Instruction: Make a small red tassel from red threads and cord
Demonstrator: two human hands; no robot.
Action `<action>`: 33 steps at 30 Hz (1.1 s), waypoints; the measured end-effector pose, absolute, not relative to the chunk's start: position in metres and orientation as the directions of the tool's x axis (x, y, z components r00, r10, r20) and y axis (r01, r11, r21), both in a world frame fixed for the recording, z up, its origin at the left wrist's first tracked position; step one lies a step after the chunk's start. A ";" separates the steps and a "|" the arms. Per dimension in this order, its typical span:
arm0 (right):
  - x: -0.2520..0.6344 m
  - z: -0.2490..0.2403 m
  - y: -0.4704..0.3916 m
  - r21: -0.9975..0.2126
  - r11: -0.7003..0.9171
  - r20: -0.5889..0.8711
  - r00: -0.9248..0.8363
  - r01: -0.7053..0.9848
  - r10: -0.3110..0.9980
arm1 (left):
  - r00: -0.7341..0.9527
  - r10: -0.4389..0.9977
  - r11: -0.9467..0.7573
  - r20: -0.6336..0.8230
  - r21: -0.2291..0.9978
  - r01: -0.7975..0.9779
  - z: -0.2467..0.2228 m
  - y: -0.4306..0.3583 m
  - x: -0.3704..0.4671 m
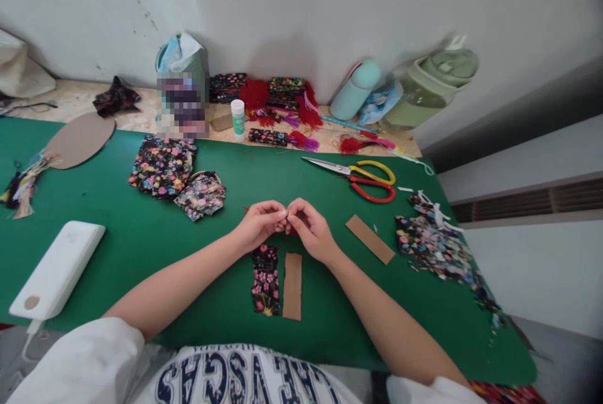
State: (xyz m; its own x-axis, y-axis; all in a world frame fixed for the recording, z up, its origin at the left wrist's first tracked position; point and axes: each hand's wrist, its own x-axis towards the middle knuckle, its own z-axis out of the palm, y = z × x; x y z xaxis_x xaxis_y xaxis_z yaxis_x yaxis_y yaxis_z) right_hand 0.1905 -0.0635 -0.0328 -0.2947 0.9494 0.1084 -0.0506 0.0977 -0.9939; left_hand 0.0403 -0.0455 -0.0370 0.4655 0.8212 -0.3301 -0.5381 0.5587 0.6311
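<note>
My left hand [262, 223] and my right hand [308, 228] meet over the middle of the green mat. Both are closed in a pinch, fingertips together on something small that I cannot make out. A bit of red shows under and beside the fingers. Just below the hands lie a strip of black floral cloth [266, 281] and a brown cardboard strip [293, 286], side by side and apart. Another cardboard strip [370, 239] rests to the right of my right hand. Scissors [360, 176] with one yellow and one red handle lie beyond it, blades slightly apart.
Folded floral cloth [164, 166] and a smaller pale piece [201, 195] lie left. A white power bank [59, 269] sits near the front left. Cloth scraps [436, 244] are heaped right. A glue stick [238, 120], tasselled pieces [268, 137] and bottles [357, 90] stand along the back.
</note>
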 end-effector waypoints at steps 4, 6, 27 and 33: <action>0.190 -0.034 -0.065 -0.983 0.183 0.179 -0.254 -0.008 0.951 | 0.471 0.805 0.587 -0.361 0.598 -0.546 -0.037 -0.045 0.041; 0.192 -0.034 -0.065 -0.951 0.287 0.257 -0.223 0.117 0.940 | 0.468 0.802 0.592 -0.370 0.593 -0.546 -0.037 -0.045 0.041; 0.208 -0.027 -0.058 -0.539 0.656 0.511 -0.414 0.529 0.753 | 0.474 0.805 0.569 -0.356 0.691 -0.446 -0.033 -0.046 0.039; 0.212 -0.021 -0.057 -0.555 0.675 0.475 -0.480 0.487 0.737 | 0.543 0.749 0.639 -0.379 0.630 -0.441 -0.033 -0.044 0.038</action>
